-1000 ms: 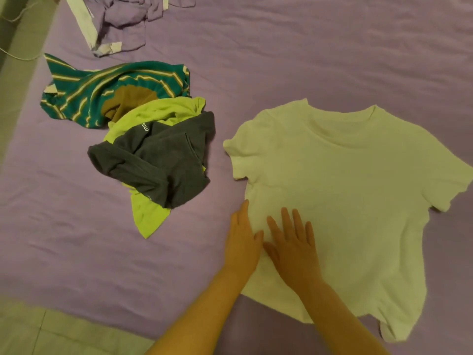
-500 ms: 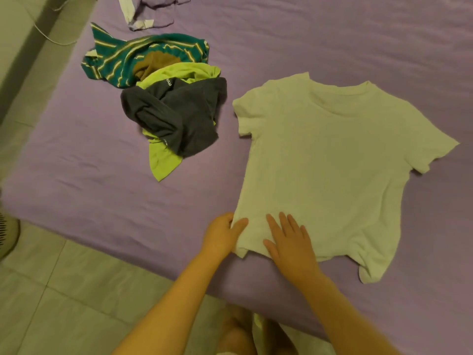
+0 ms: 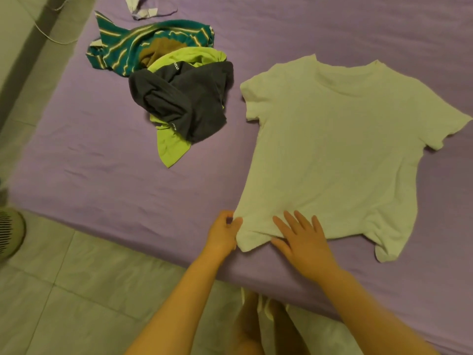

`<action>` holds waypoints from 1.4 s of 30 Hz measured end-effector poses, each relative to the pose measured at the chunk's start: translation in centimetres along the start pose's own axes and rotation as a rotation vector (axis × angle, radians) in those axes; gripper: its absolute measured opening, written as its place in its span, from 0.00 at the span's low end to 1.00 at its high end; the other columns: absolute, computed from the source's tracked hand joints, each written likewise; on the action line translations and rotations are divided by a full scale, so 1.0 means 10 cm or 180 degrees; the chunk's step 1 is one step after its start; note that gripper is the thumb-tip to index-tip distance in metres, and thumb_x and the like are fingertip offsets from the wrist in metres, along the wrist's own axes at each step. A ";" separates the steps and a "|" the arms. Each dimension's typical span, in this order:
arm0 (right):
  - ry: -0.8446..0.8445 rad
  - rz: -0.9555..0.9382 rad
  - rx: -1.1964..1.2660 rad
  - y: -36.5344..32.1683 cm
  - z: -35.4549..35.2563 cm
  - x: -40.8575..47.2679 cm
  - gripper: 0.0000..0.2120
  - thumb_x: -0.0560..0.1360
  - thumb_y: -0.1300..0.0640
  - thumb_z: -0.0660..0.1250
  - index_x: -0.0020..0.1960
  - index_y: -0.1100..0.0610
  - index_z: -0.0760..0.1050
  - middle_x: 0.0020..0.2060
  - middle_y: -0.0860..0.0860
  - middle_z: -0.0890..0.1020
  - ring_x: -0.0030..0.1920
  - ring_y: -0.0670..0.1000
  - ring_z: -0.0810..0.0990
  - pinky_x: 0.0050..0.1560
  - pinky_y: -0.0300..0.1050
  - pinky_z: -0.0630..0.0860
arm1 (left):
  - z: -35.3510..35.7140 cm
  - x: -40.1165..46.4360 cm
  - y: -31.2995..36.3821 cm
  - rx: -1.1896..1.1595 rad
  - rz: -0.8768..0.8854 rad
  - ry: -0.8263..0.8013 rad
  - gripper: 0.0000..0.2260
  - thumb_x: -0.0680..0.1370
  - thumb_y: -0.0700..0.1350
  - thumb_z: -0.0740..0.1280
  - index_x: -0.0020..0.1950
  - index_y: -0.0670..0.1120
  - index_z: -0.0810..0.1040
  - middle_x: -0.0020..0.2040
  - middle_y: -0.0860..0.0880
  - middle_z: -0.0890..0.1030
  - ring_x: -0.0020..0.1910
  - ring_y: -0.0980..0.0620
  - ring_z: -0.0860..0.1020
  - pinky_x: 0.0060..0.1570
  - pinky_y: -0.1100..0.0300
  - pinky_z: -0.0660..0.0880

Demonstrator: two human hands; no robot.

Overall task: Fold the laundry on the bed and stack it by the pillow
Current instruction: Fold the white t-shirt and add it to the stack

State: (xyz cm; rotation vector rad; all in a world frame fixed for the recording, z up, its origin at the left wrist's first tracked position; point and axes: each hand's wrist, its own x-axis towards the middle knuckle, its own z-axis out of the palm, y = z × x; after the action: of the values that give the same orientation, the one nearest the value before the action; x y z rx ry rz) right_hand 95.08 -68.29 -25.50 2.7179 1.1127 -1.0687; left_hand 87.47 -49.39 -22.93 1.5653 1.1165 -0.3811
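Since a second ago, both hands slid down to hem | left hand pinching corner of pale short-sleeved cotton T-shirt | right hand flat, fingers spread, pressing hem | shirt spread on purple-sheeted bed

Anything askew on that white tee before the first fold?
Yes. The white tee lies tilted on the bed, and its hem is uneven: the far right corner is bunched and trails lower. The left hand pinches the near corner, the right hand lies flat on the hem. The pile is unfolded.
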 end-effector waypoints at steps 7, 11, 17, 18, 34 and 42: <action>0.0422 0.0207 0.0234 0.14 -0.04 -0.08 0.29 0.81 0.42 0.40 0.72 0.53 0.66 0.73 0.54 0.65 0.75 0.58 0.57 0.73 0.59 0.51 | 0.12 0.11 0.00 0.1776 0.0796 0.0704 0.12 0.78 0.46 0.65 0.61 0.46 0.73 0.53 0.48 0.76 0.55 0.46 0.74 0.51 0.54 0.70; 0.1290 0.0761 0.0309 0.51 -0.05 -0.34 0.16 0.80 0.59 0.56 0.57 0.63 0.80 0.59 0.63 0.79 0.63 0.70 0.73 0.59 0.71 0.69 | 0.62 0.03 0.22 0.2724 0.2434 0.0321 0.17 0.78 0.40 0.64 0.67 0.43 0.74 0.68 0.40 0.72 0.67 0.38 0.70 0.63 0.47 0.67; 0.1431 0.1259 0.0449 1.08 0.01 -0.65 0.18 0.73 0.65 0.69 0.62 0.61 0.77 0.65 0.65 0.73 0.66 0.70 0.68 0.63 0.68 0.67 | 1.53 -0.03 0.42 0.3666 0.2648 -0.1378 0.22 0.84 0.46 0.51 0.78 0.51 0.53 0.79 0.47 0.47 0.77 0.46 0.44 0.74 0.48 0.43; 0.1520 0.1447 0.0610 1.16 0.03 -0.68 0.18 0.76 0.63 0.66 0.65 0.61 0.75 0.67 0.64 0.70 0.69 0.68 0.66 0.66 0.66 0.66 | 1.64 -0.05 0.43 0.3690 0.2625 -0.1436 0.23 0.83 0.47 0.52 0.78 0.52 0.52 0.79 0.47 0.46 0.77 0.46 0.44 0.74 0.47 0.44; 0.2826 0.1684 0.2973 1.37 0.00 -1.10 0.16 0.81 0.60 0.57 0.68 0.54 0.70 0.61 0.53 0.73 0.56 0.37 0.67 0.53 0.15 0.57 | 1.99 -0.35 0.44 0.3090 0.2952 -0.0731 0.23 0.82 0.53 0.56 0.75 0.48 0.61 0.75 0.42 0.62 0.74 0.42 0.60 0.72 0.50 0.56; 0.1783 0.1825 0.2485 1.81 0.29 -1.30 0.19 0.81 0.56 0.56 0.71 0.50 0.65 0.62 0.48 0.67 0.51 0.49 0.73 0.50 0.39 0.69 | 2.32 -0.40 0.28 0.4289 0.2450 -0.1163 0.29 0.80 0.58 0.55 0.78 0.53 0.50 0.79 0.45 0.45 0.77 0.43 0.42 0.73 0.40 0.43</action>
State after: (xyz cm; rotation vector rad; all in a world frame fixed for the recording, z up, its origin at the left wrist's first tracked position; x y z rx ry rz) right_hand 98.09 -90.53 -24.05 3.7031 -0.2364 -0.7516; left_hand 95.03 -71.72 -25.92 2.7359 -0.2554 -0.9202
